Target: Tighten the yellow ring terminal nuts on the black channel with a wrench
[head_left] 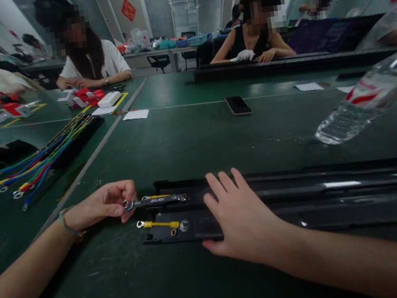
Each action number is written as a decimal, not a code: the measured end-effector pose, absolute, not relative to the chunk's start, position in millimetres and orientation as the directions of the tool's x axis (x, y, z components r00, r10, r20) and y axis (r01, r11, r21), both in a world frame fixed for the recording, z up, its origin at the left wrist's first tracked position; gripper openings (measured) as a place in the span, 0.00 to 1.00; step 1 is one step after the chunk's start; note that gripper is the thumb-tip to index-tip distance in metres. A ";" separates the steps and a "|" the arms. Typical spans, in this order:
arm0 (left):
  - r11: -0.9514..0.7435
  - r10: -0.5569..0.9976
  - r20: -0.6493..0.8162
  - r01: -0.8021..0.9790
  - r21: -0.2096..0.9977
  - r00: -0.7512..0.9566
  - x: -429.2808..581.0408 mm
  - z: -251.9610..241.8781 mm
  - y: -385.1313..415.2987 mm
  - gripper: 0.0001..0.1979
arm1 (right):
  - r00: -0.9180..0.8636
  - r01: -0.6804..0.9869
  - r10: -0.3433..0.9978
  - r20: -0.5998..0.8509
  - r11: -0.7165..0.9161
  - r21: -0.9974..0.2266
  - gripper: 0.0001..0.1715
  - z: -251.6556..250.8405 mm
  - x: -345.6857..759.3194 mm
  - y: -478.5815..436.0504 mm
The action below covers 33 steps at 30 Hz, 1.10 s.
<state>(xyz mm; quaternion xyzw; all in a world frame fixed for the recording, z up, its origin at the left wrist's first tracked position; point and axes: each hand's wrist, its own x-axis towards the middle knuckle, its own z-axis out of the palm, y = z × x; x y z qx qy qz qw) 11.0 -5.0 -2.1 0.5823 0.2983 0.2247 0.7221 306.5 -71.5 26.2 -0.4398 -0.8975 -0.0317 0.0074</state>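
A silver combination wrench (157, 201) is pinched at one end by the thumb and fingers of my left hand (113, 201). Its other end sits at a fastener on a long black metal channel (316, 207). Spread fingers of my right hand (244, 215) rest across this channel, the thumb by its near edge. Just below the wrench, a short yellow cable (162, 224) with ring terminals runs from a round washer (184, 225) past the channel's left end. A small brass-coloured nut (174, 232) lies beside it. Another yellow cable (154, 196) is partly hidden behind the wrench.
Several coloured cables (47, 159) with ring terminals lie at left on a black piece. A phone (238, 105) lies farther back on the green table (183, 141). At right is a tilted clear plastic bottle (361, 97). Other people sit across the table.
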 end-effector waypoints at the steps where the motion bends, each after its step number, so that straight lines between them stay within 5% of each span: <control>1: 0.217 0.675 -0.170 0.027 0.976 0.718 11.1 -1.8 -5.2 0.09 | -0.610 0.792 0.791 0.043 0.607 0.058 0.39 26.0 306.4 -71.4; 23: 0.205 0.866 -0.131 -0.105 0.973 0.483 14.5 -8.4 0.7 0.12 | -0.614 0.789 0.789 0.017 0.613 0.038 0.39 27.7 306.0 -70.1; 33: 0.125 0.864 -0.092 -0.033 0.992 0.495 11.6 -9.1 0.8 0.09 | -0.607 0.794 0.794 0.032 0.604 0.058 0.38 25.7 305.0 -70.7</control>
